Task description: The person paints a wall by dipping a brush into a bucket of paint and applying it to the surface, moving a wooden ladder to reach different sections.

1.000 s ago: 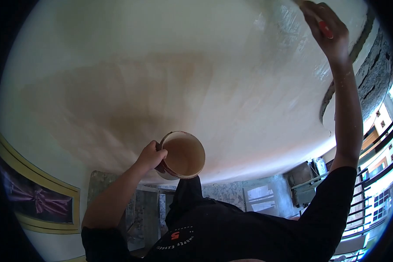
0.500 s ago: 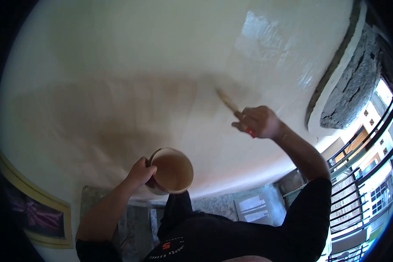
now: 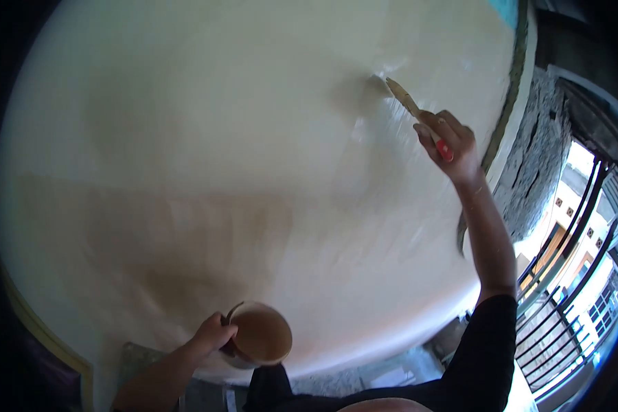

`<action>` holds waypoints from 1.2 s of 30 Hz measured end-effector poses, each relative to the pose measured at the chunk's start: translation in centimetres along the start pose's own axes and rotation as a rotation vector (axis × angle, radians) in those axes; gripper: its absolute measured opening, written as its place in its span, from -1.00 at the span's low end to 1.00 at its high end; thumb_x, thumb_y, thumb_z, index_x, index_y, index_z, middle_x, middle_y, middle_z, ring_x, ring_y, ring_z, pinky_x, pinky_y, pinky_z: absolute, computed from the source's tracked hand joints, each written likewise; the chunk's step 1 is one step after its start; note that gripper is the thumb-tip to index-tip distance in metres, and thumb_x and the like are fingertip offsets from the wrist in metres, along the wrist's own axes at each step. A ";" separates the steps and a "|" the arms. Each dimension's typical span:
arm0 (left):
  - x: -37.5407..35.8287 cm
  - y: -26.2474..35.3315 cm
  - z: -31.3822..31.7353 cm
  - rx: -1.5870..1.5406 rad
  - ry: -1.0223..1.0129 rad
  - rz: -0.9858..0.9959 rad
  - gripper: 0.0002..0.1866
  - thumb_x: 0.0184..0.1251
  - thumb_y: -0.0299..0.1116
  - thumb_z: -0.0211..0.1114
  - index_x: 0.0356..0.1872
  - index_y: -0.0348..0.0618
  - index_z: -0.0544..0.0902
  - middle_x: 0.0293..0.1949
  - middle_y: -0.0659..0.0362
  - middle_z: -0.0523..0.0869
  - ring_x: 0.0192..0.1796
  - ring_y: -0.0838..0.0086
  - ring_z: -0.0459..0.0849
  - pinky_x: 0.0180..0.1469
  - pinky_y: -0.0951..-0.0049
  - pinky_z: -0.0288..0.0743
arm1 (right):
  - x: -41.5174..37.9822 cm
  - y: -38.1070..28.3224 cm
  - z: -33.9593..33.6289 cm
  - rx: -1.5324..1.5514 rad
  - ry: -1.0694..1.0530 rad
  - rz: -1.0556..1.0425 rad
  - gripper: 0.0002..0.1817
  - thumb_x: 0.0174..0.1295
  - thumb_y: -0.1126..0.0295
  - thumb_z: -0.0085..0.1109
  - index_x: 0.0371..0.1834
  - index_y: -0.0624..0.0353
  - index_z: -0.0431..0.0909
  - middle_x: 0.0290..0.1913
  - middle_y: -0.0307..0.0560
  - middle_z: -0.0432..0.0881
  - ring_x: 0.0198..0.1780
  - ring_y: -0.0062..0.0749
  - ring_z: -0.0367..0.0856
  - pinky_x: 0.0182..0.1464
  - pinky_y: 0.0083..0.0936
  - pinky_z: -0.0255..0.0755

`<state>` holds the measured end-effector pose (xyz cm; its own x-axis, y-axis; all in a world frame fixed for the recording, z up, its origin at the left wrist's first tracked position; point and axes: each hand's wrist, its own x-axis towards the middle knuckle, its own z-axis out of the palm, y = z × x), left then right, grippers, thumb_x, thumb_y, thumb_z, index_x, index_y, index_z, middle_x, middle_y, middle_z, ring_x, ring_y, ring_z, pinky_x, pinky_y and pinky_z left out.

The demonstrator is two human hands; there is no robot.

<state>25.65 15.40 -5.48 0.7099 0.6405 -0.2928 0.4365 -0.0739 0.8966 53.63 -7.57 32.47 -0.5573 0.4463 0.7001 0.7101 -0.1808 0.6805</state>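
My left hand (image 3: 215, 336) grips the rim of a round paint bucket (image 3: 259, 334), low in front of my body. Light brownish paint shows inside it. In my right hand (image 3: 448, 137) is a paintbrush (image 3: 406, 99) with a red handle end, its bristles pointing up and left. The brush tip is close to the wall (image 3: 254, 137), which is cream coloured, beside a shiny wet patch. Shadows of my arm and the bucket fall on the wall's lower left.
A rough grey stone-like edge (image 3: 539, 144) borders the wall at the right, with dark metal railings (image 3: 556, 309) below it and a building beyond. At lower left stands a yellow-framed panel (image 3: 48, 336). A light sheet (image 3: 391, 378) lies on the floor.
My right hand has moved the brush up and to the right across the wall. The view has tilted upward, so the bucket and my left hand appear lower.
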 end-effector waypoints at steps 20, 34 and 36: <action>0.3 -0.5 -0.2 0.083 -0.030 0.069 -0.63 -0.04 -0.34 0.28 -0.26 -0.44 0.47 -0.41 0.00 0.65 -0.41 0.33 0.68 -0.38 0.37 0.64 | 16.5 17.5 -1.6 -0.325 0.497 0.048 -0.74 0.17 0.24 0.28 -0.13 0.08 0.60 -0.36 -0.07 0.57 -0.39 -0.17 0.58 -0.36 -0.34 0.48; 0.4 -0.5 -0.4 -0.009 -0.097 -0.010 -0.60 -0.01 -0.38 0.26 -0.21 -0.49 0.41 -0.40 -0.05 0.63 -0.47 0.26 0.70 -0.47 0.31 0.69 | 13.3 14.8 -1.1 -0.042 0.251 -0.065 -0.83 0.15 0.46 0.27 -0.17 0.12 0.65 -0.33 -0.19 0.62 -0.47 -0.48 0.48 -0.36 -0.59 0.42; 1.1 -1.0 -0.3 -0.059 -0.044 -0.064 -0.60 -0.08 -0.29 0.33 -0.25 -0.38 0.51 -0.34 0.01 0.64 -0.35 0.36 0.66 -0.27 0.40 0.58 | 14.6 15.8 -2.4 -0.083 0.346 -0.018 -0.84 0.22 0.42 0.21 -0.14 0.09 0.65 -0.35 -0.24 0.62 -0.53 -0.63 0.46 -0.43 -0.66 0.42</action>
<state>25.83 16.35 -6.56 0.7057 0.6085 -0.3631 0.4492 0.0121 0.8934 55.64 -6.00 53.99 -0.6921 0.1295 0.7101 0.6696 -0.2522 0.6986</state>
